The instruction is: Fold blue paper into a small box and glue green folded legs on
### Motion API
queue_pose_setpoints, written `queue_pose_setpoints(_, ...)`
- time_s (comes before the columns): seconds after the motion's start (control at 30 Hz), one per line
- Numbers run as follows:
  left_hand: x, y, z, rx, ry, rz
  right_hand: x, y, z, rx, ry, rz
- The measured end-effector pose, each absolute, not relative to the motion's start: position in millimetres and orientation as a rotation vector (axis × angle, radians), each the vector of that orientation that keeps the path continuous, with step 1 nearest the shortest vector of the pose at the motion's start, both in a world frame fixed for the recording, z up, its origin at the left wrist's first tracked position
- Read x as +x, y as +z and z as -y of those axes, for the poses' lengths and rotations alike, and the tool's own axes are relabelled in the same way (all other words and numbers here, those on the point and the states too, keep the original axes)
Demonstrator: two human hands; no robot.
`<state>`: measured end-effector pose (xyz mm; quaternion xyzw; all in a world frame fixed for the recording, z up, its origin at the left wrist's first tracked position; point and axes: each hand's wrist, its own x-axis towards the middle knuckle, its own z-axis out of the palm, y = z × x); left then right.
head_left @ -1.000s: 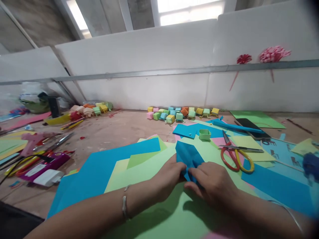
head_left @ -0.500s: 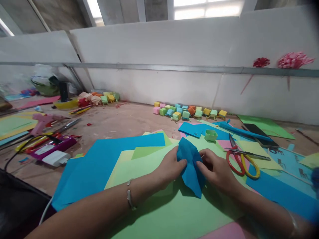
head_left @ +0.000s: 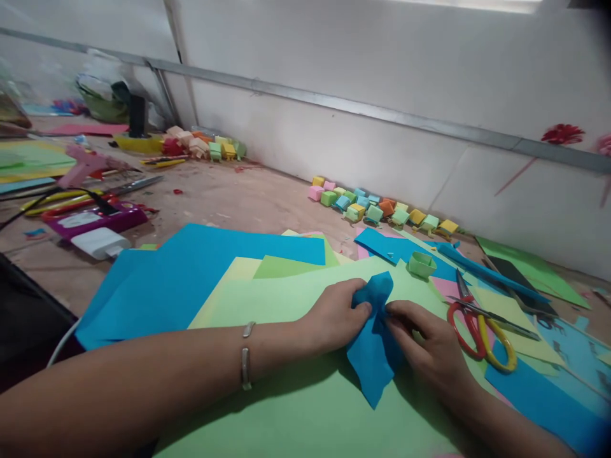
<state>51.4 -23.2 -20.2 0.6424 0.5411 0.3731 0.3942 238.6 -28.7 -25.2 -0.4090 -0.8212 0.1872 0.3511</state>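
A creased sheet of blue paper is held upright between both hands, above a large light green sheet. My left hand is closed on its left side, the thumb pressed on the front. On the right edge, my right hand pinches the same paper with thumb and fingers; some fingertips are hidden behind it. Just right of that hand lie scissors with red and yellow handles. A small green folded paper box stands behind the hands.
Small coloured paper figures line the wall. A large blue sheet lies to the left, beyond it a purple power strip with a white plug and a pink glue gun. Blue strips and a dark phone-like slab lie right.
The view has tilted down and turned. Both hands still hold the blue paper, which is now pinched narrower at its middle; my right fingers have closed in more tightly on its edge.
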Motion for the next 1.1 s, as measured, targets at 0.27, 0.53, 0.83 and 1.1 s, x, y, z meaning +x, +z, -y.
queue_pose_setpoints(0.27,48,-10,28,1.964,0.890,-1.414,232,-20,36,-1.011,0.414,2.074)
queue_pose_setpoints(0.53,47,-8,33,2.080,0.923,-1.240,232,-20,40,-1.072,0.406,2.046)
queue_pose_setpoints(0.83,49,-6,37,2.091,0.966,-1.083,232,-18,35,-1.148,0.613,1.985)
queue_pose_setpoints(1.1,48,-6,38,2.115,0.956,-1.185,228,-13,43,-1.193,0.481,2.090)
